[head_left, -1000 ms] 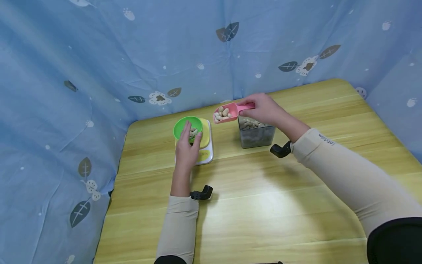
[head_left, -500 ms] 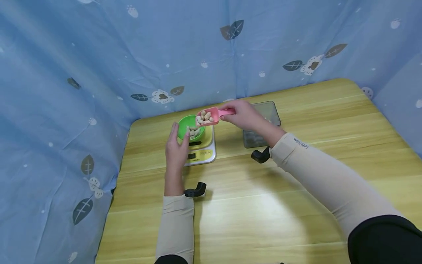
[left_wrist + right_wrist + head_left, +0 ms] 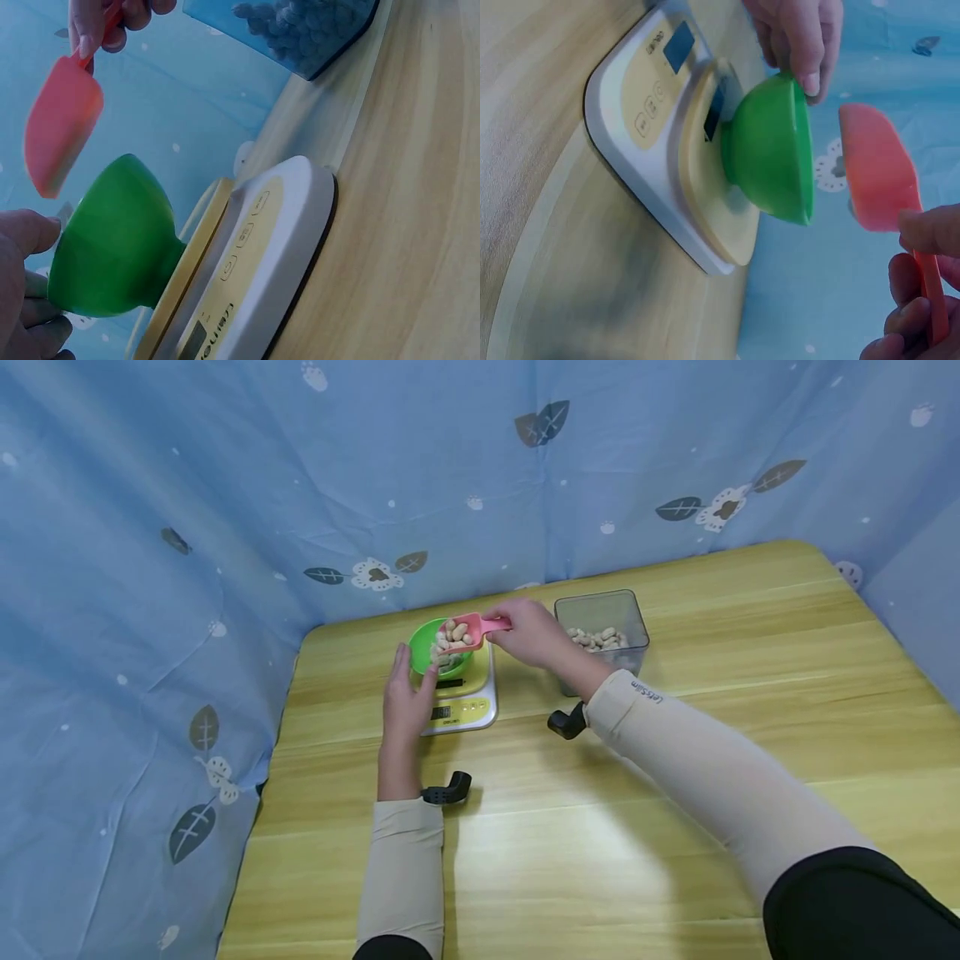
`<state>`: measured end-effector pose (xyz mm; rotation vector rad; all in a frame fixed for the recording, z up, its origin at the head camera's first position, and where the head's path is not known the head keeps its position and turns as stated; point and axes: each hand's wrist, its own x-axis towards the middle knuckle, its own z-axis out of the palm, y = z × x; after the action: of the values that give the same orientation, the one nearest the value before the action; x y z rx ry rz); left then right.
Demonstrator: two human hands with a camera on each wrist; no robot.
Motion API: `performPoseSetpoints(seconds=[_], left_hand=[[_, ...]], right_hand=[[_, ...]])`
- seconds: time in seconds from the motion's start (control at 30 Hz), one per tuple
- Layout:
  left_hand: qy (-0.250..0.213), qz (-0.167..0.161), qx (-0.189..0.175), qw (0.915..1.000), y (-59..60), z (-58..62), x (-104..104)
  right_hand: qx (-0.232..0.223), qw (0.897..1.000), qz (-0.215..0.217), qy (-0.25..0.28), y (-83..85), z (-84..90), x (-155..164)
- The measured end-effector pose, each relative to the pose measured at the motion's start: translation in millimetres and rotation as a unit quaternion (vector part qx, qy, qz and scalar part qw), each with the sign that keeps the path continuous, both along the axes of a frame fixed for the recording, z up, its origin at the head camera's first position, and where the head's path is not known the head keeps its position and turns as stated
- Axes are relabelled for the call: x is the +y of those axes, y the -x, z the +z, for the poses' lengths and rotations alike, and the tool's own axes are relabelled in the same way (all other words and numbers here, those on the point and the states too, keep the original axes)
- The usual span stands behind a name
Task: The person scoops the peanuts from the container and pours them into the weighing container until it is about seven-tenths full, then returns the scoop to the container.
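Note:
In the head view my right hand [image 3: 528,631] pinches the handle of a pink scoop [image 3: 478,633] loaded with unshelled peanuts [image 3: 455,632]. The scoop is tipped toward a green bowl [image 3: 422,653], its front edge over the bowl's right side. More peanuts lie in that bowl, which stands on the yellow plate of a kitchen scale [image 3: 483,693]. My left hand [image 3: 405,702] is at the bowl's near left side, fingers extended and thumb apart. The left wrist view shows the thumb [image 3: 34,229] close by the rim and the other fingers beside the bowl's wall.
To the right of the scale stands a clear grey container [image 3: 637,643] with peanuts in its bottom, partly behind my right wrist. The wooden table [image 3: 540,827] extends toward me. A blue patterned curtain [image 3: 480,460] hangs at the back and left.
My right hand has carried the loaded scoop left from above the grey container to over the bowl. My left hand has shifted from in front of the bowl to its left side.

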<state>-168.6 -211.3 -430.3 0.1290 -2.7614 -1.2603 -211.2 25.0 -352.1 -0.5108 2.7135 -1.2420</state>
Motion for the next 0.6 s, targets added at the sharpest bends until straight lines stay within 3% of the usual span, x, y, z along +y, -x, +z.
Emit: performPoseSetpoints(seconds=[0.3,0.6], left_hand=[[-0.003,0.002,-0.013,0.9999,0.9,-5.0,0],[-0.008,0.006,-0.011,0.9999,0.5,-2.6,-1]], right_hand=[[0.048,0.997,-0.001,-0.059,4.4,-8.3,-16],[0.135,0.981,0.023,-0.140,-1.8,1.4,-24]])
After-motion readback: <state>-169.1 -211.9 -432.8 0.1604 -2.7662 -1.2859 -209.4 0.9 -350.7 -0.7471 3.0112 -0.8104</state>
